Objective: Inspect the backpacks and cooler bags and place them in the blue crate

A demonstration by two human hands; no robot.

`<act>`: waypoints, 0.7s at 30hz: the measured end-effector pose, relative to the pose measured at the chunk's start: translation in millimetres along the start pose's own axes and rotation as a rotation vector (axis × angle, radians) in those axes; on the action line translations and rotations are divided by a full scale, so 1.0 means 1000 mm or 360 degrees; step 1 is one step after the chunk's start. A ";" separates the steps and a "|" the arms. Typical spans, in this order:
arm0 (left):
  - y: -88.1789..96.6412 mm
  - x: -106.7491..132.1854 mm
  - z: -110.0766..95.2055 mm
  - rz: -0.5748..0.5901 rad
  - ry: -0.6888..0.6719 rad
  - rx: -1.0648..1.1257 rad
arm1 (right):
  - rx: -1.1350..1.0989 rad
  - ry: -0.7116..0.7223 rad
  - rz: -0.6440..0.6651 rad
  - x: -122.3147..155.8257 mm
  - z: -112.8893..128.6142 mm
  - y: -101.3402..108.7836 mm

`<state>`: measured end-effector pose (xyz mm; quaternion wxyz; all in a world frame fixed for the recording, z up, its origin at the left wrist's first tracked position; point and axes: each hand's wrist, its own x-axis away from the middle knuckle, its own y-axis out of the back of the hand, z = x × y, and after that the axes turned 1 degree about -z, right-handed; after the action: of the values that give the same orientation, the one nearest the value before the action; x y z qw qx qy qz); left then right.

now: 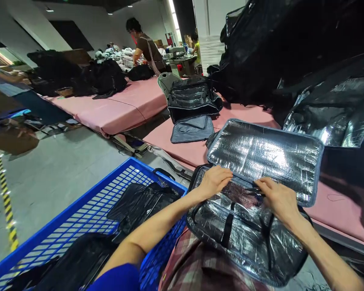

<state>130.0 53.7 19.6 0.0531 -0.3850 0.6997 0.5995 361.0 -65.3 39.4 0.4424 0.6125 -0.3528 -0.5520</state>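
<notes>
An insulated bag [248, 230] with a silver foil lining lies opened in front of me, tilted over the table edge. Its foil-lined lid [267, 155] is folded back onto the pink table. My left hand [215, 182] is closed, pinching the bag's edge by the lid seam. Closed as well, my right hand [277, 200] is at the same seam with a small dark pointed tool [255, 190] that looks like thread snips; fingers partly hide it. Black straps [228, 230] cross the lining.
A blue plastic crate [87, 206] with black bags [142, 202] stands at my left. Another opened bag [192, 99] sits on the pink table [172, 147]. Dark bags [261, 52] are heaped at right. A co-worker [147, 50] stands behind a farther pink table [118, 111].
</notes>
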 end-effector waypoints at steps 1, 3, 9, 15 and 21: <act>0.000 -0.005 0.001 0.0001 0.0043 0.0008 | 0.0003 -0.0027 0.0122 -0.011 0.005 -0.001; 0.001 -0.016 0.003 0.0077 0.0078 -0.0024 | -0.0056 -0.0103 0.0283 -0.027 0.012 -0.005; 0.014 -0.048 0.000 0.0521 -0.0144 -0.0264 | -0.0300 -0.0172 0.0424 -0.051 0.000 -0.004; 0.038 -0.074 -0.009 0.0937 -0.0225 -0.0007 | -0.0782 -0.0082 0.0661 -0.058 -0.006 0.016; 0.029 -0.108 0.007 0.1399 0.0091 0.0494 | -0.1112 -0.0228 0.0827 -0.063 -0.016 0.011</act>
<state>185.1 110.8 98.3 -0.1682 -0.0560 0.8791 0.4425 368.3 -8.9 72.2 0.7214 0.2774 -0.3171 -0.5496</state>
